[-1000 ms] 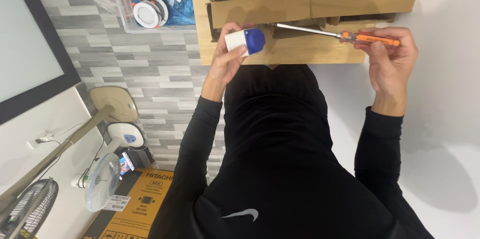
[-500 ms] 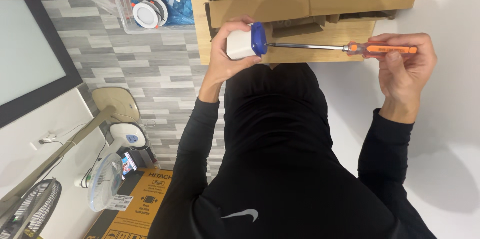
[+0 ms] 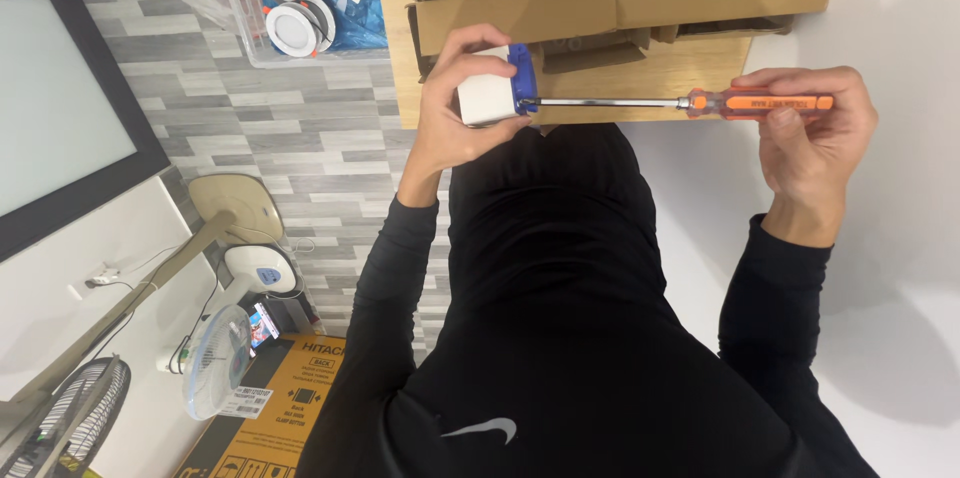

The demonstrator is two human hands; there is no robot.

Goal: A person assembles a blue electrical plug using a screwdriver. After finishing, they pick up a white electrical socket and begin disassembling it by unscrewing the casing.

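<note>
screwdriver (image 3: 690, 102), orange-handled, in right hand (image 3: 810, 138) grip, steel tip seemingly touching white-and-blue boxy part (image 3: 495, 90) in left hand (image 3: 455, 113).

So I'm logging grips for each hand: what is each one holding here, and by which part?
The left hand grips the white block with a blue end around its white body. The right hand grips the screwdriver by its orange handle.

Bright, even indoor lighting. Soft shadows fall on the white wall (image 3: 900, 268) beside the sleeves. Focus is sharp at centre; the black garment (image 3: 560, 318) loses detail. Mild wide-angle stretch appears towards the edges.
</note>
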